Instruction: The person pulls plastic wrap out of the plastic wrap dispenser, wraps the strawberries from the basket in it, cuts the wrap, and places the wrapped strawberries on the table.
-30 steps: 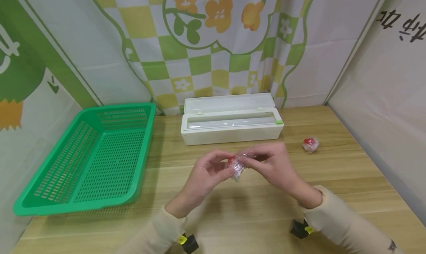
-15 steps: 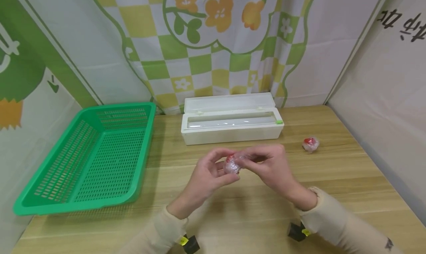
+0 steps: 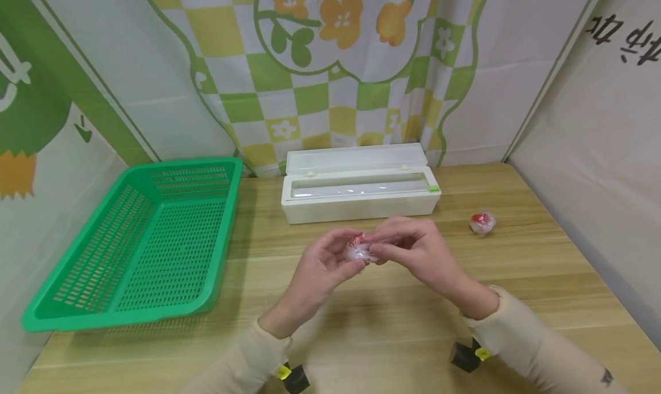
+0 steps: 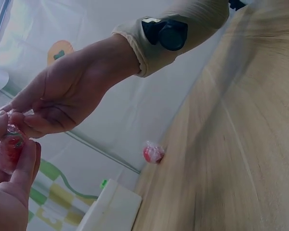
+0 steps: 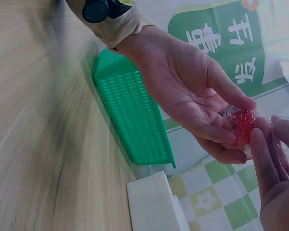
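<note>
Above the middle of the table, both hands work on a small red thing wrapped in crinkled clear plastic film [image 3: 355, 248]. My left hand [image 3: 320, 270] holds it between thumb and fingertips. The right hand [image 3: 424, 259] pinches the film at its right side with thumb and fingers. In the left wrist view, the wrapped red thing [image 4: 10, 151] shows a little green under the film. The right wrist view has its red side [image 5: 243, 126] between the fingers of both hands. What the red thing is, I cannot tell.
A second film-wrapped red thing [image 3: 482, 223] lies on the table at the right. Behind the hands stands a white cling film dispenser [image 3: 361, 210], lid up, with a roll inside. At the left is a green plastic basket [image 3: 223, 250]. Fabric walls enclose the wooden table [image 3: 392, 348].
The wrapped thing has turned between the fingers, and its film bunches differently. My right hand has shifted slightly, while the left fingertips have closed in on it again.
</note>
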Demonstrator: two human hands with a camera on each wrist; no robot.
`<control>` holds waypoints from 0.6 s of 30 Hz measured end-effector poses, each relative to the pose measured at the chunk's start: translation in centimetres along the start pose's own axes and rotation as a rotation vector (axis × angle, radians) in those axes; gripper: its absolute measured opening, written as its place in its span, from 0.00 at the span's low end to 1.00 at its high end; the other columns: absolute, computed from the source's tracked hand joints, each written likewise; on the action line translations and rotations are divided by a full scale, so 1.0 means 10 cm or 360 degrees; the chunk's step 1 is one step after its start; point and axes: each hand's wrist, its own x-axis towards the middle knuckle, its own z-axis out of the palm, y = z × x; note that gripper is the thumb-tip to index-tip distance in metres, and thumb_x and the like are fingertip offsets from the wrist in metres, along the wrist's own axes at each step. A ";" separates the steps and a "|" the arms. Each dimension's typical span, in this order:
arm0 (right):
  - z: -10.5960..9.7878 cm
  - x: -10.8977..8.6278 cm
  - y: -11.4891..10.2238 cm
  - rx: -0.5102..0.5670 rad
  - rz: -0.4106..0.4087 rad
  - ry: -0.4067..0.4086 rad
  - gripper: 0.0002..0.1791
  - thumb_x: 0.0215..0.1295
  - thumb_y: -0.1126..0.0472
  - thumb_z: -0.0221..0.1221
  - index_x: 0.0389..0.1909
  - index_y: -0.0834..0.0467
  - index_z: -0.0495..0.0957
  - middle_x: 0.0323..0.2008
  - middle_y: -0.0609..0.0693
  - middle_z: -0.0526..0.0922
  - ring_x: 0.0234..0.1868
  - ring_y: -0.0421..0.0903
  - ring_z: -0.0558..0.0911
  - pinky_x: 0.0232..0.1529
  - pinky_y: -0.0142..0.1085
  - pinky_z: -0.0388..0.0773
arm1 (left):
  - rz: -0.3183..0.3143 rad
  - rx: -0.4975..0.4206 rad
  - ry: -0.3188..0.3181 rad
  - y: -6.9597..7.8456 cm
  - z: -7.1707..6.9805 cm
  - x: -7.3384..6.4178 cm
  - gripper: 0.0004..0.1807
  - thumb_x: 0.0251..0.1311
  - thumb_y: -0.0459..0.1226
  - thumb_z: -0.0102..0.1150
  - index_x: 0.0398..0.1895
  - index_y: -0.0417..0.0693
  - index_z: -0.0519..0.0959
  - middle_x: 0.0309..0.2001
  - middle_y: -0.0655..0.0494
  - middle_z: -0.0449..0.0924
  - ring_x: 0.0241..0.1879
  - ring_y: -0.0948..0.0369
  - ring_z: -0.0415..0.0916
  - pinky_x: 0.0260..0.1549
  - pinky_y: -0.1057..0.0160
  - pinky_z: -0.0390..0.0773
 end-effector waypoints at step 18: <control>-0.04 0.00 0.03 0.0179 0.0137 -0.0084 0.08 0.64 0.69 0.62 0.42 0.68 0.84 0.39 0.47 0.87 0.34 0.40 0.84 0.37 0.35 0.86 | 0.0081 -0.0071 -0.0143 0.04 -0.02 -0.01 0.27 0.68 0.31 0.57 0.68 0.37 0.65 0.65 0.39 0.67 0.61 0.60 0.75 0.56 0.65 0.80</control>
